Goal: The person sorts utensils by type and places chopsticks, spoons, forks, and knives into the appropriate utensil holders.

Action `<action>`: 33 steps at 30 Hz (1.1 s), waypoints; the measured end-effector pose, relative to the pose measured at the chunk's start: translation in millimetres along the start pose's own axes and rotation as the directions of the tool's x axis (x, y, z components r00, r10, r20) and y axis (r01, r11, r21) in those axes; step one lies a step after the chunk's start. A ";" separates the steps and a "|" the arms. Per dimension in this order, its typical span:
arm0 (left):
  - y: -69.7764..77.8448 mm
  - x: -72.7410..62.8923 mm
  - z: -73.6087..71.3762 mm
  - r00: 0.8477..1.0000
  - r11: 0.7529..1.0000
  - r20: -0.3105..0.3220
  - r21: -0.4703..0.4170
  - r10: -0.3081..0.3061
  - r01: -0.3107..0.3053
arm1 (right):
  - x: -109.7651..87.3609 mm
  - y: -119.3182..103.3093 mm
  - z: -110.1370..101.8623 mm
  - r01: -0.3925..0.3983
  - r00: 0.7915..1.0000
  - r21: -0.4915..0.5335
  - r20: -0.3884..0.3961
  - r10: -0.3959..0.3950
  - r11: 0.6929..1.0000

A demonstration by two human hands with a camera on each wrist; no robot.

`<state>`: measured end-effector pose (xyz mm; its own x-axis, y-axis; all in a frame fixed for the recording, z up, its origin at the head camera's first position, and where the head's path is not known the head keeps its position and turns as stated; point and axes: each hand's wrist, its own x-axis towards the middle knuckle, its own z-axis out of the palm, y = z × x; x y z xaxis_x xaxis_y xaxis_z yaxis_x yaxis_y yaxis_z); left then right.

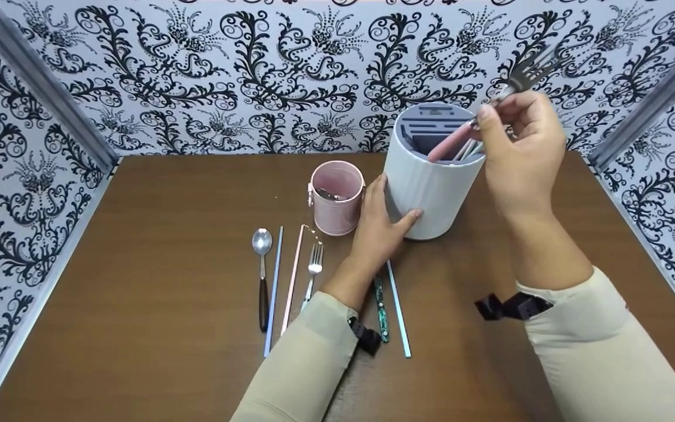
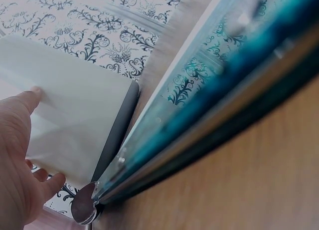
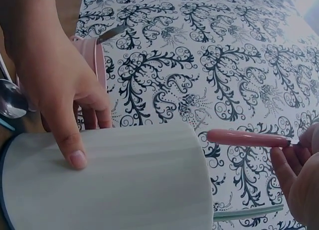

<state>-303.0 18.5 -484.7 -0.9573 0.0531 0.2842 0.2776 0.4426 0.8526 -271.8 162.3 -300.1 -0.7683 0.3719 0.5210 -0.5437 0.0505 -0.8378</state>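
Note:
My right hand point(image 1: 528, 146) pinches a fork point(image 1: 534, 71) near its neck, tines up and to the right. Its pink handle point(image 3: 244, 138) points down and left over the mouth of a tall white utensil holder point(image 1: 425, 199) with a slotted grey insert. Slim sticks point(image 1: 467, 150) stand inside the holder. Low on the holder's left side, my left hand point(image 1: 378, 225) holds it, thumb across the front and fingers round the side. Close beside that hand stands a pink cup point(image 1: 337, 217) with metal cutlery in it.
On the brown table point(image 1: 156, 264) lie a dark-handled spoon point(image 1: 262, 275), a blue chopstick point(image 1: 274, 290), a pink chopstick point(image 1: 294, 272), another fork point(image 1: 314, 266), a green-patterned handle point(image 1: 382, 310) and a light blue chopstick point(image 1: 399, 310). A patterned wall point(image 1: 244, 76) rises behind.

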 end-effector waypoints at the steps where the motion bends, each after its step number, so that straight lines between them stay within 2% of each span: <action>1: 0.0 0.7 0.1 1.000 1.000 -0.002 0.000 0.003 -0.003 | 1.8 0.3 0.6 0.005 1.000 0.003 -0.009 -0.005 1.000; 6: -0.5 1.1 1.0 1.000 1.000 -0.007 0.002 0.011 -0.011 | 5.1 6.5 3.7 0.041 0.999 -0.171 0.009 -0.040 0.984; 8: -0.5 1.1 1.4 1.000 1.000 -0.011 0.003 0.020 -0.020 | 5.1 11.5 5.3 0.046 0.999 -0.269 0.025 -0.041 0.962; 11: -0.8 1.4 1.8 0.999 0.999 -0.016 0.010 0.032 -0.032 | 3.8 20.5 8.2 0.052 0.998 -0.349 0.053 -0.036 0.936; 16: -0.5 1.4 1.4 0.998 0.999 -0.029 0.018 0.047 -0.047 | -0.9 37.5 11.5 0.139 0.988 -0.413 0.118 -0.099 0.900; 19: -0.2 1.5 1.2 0.998 0.999 -0.034 0.015 0.052 -0.052 | -2.6 47.3 11.6 0.205 0.976 -0.459 0.158 -0.148 0.864; 22: -0.1 1.2 1.6 0.998 0.999 -0.033 0.011 0.050 -0.049 | -4.1 55.4 11.0 0.242 0.967 -0.490 0.195 -0.165 0.838; 26: 0.1 1.4 1.0 0.998 0.999 -0.033 0.011 0.051 -0.050 | -4.9 62.0 11.5 0.256 0.960 -0.520 0.235 -0.152 0.815; 33: -1.2 1.9 0.4 0.998 0.999 -0.023 0.012 0.052 -0.051 | -2.8 64.5 13.0 0.269 0.953 -0.600 0.278 -0.119 0.754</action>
<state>-305.2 18.5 -485.3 -0.9395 0.0551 0.3380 0.3256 0.4498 0.8317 -309.0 152.5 -353.5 -0.7615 0.0907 0.6417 -0.4139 0.6938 -0.5893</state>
